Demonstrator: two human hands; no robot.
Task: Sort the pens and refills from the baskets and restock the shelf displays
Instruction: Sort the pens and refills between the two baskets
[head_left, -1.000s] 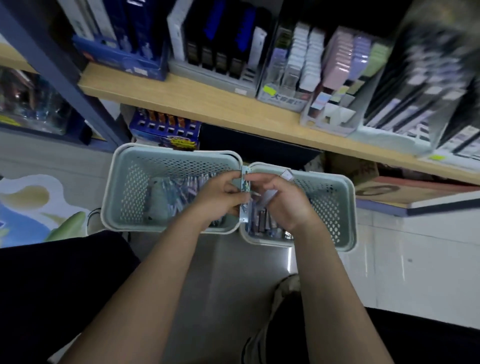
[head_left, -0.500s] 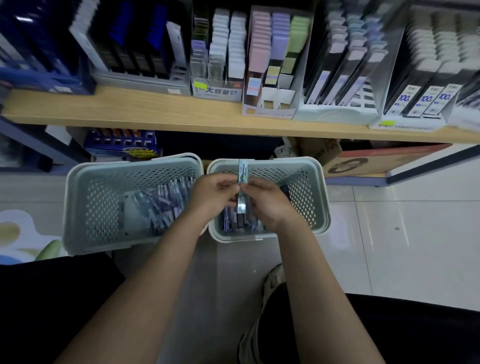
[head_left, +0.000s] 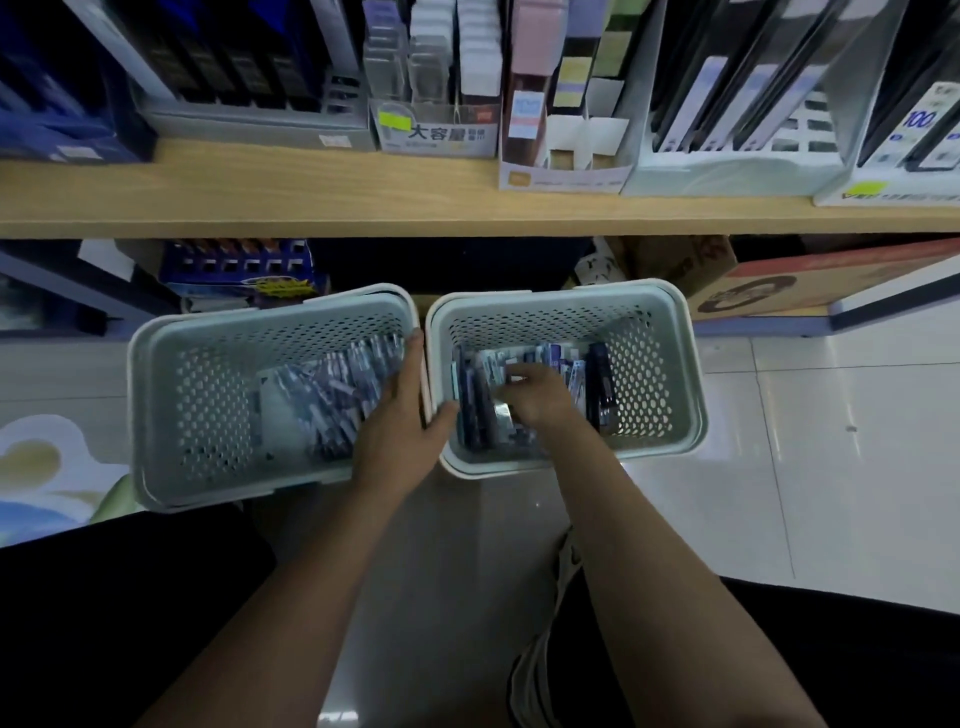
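Note:
Two pale green perforated baskets stand side by side on the floor below the shelf. The left basket (head_left: 140, 415) holds a heap of clear blue-and-white pen packs (head_left: 322, 395). The right basket (head_left: 696, 395) holds darker packs (head_left: 597, 379) standing on edge. My left hand (head_left: 400, 426) grips the touching rims, with its fingers inside the left basket and its thumb over the right one. My right hand (head_left: 535, 400) is down inside the right basket, its fingers curled on a pack among the others.
The wooden shelf (head_left: 311, 202) above carries display boxes of pens and refills: a clear one (head_left: 436, 130), a white one (head_left: 566, 156) and a slotted rack (head_left: 737, 156). A blue box (head_left: 239, 270) and a cardboard box (head_left: 753, 291) sit under it. My shoe (head_left: 540, 649) rests on the tiles.
Both hands held one pack upright between the baskets. The right hand has gone down into the right basket and the left hand has dropped onto the rims. The view has shifted along the shelf.

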